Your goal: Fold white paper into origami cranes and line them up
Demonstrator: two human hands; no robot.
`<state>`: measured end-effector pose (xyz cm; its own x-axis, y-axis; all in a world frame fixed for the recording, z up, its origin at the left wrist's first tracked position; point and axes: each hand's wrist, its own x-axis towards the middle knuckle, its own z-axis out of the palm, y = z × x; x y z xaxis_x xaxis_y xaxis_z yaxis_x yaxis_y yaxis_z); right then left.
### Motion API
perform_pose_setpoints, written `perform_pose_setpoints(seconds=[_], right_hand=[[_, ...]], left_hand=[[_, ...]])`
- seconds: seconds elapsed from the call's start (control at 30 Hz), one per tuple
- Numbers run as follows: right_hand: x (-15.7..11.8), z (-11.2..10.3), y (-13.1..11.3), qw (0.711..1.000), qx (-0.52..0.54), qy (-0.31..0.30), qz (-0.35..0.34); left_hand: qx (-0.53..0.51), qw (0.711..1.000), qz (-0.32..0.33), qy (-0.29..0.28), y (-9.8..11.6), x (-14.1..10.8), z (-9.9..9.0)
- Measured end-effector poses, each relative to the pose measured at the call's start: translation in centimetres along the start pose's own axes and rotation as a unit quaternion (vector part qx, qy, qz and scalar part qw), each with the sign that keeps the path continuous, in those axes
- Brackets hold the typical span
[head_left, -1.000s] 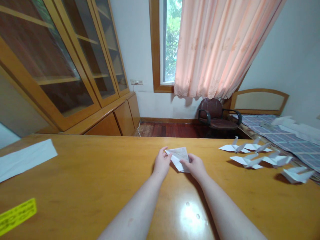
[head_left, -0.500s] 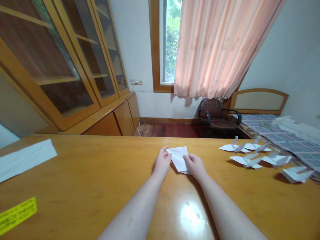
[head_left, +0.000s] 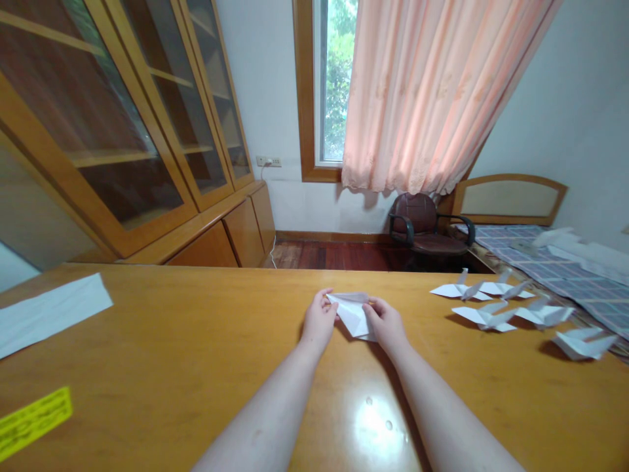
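Between my two hands is a folded sheet of white paper (head_left: pixel 352 316), at the middle of the wooden table near its far edge. My left hand (head_left: pixel 320 320) pinches its left corner between thumb and fingers. On the other side, my right hand (head_left: pixel 386 321) grips the right edge, thumb on top and fingers partly hidden. A flap along the paper's far side stands raised and bends over. Several folded white paper cranes (head_left: pixel 484 317) with spread wings stand to the right of my right hand.
White paper (head_left: pixel 54 313) lies at the table's left, with a yellow label (head_left: pixel 34 423) bearing dark writing nearer me. Beyond the wooden table (head_left: pixel 206 367) are a glass-fronted cabinet (head_left: pixel 147 118), a brown armchair (head_left: pixel 427 223) and a bed (head_left: pixel 555 249).
The paper's far flap has lifted and folded inward, where it lay flatter before. My right fingers have shifted slightly up along the right edge. My left hand stays in place.
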<state>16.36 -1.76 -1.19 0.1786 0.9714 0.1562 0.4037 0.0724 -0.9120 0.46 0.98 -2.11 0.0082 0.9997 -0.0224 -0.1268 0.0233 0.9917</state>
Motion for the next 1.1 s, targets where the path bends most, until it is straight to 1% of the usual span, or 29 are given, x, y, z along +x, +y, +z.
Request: perform_pose_setpoints(seconds=[0.13,0.27,0.33,0.4,0.5,0.57,0.7,0.83,1.0,1.1], right_hand=[[-0.01,0.02,0.22,1.000,-0.001,0.011,-0.010],[0.01,-0.09,0.28,0.997,0.006,-0.010,-0.073],[0.00,-0.14,0.20,0.996,0.003,-0.012,-0.083],[-0.03,-0.16,0.09,0.997,0.000,-0.009,-0.079],[-0.11,-0.16,-0.13,0.999,-0.010,-0.002,-0.052],[-0.19,-0.17,-0.32,0.999,-0.016,-0.001,-0.033],[-0.24,-0.26,-0.58,1.000,-0.025,-0.009,-0.017],[-0.21,-0.32,-0.50,1.000,-0.030,0.000,0.008],[-0.35,-0.21,-0.30,0.999,-0.041,-0.005,-0.002],[-0.50,-0.13,-0.39,0.999,-0.045,-0.026,-0.012]], left_hand=[[0.041,0.999,0.002,0.013,-0.38,0.17,-0.08],[0.097,0.995,0.020,0.012,-0.80,0.30,-0.38],[0.104,0.994,0.020,0.001,-0.74,0.23,-0.45],[0.099,0.995,0.016,-0.007,-0.55,0.11,-0.44],[0.095,0.995,0.020,-0.008,-0.33,-0.02,-0.38],[0.103,0.994,0.025,-0.006,-0.35,-0.02,-0.39],[0.126,0.991,0.040,-0.004,-0.57,0.03,-0.45],[0.135,0.990,0.046,-0.002,-0.37,-0.05,-0.44],[0.177,0.982,0.055,0.021,0.07,-0.13,-0.48],[0.163,0.985,0.056,0.020,-0.11,-0.06,-0.53]])
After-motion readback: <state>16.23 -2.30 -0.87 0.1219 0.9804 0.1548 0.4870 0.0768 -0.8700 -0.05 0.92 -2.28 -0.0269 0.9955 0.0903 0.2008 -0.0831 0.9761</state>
